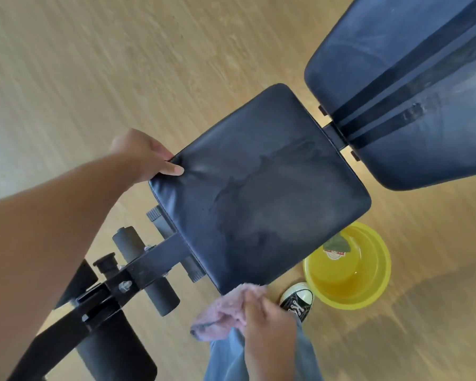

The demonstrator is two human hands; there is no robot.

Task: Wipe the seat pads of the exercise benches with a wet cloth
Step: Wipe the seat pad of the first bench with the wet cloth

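Note:
A dark blue seat pad [261, 188] of an exercise bench fills the middle of the view, with a darker wet patch across its lower half. My left hand [143, 158] grips the pad's far left corner, thumb on top. At the pad's near edge my right hand [267, 317] holds a bunched pink cloth [220, 312], which touches the pad's lower corner. The bench's back pad [404, 86], dark blue with black stripes, lies at the upper right.
A yellow basin [349, 268] with water stands on the wooden floor right of the seat pad. My sneaker [297, 299] and jeans leg are beside it. The black bench frame [138, 273] with foam rollers extends to the lower left.

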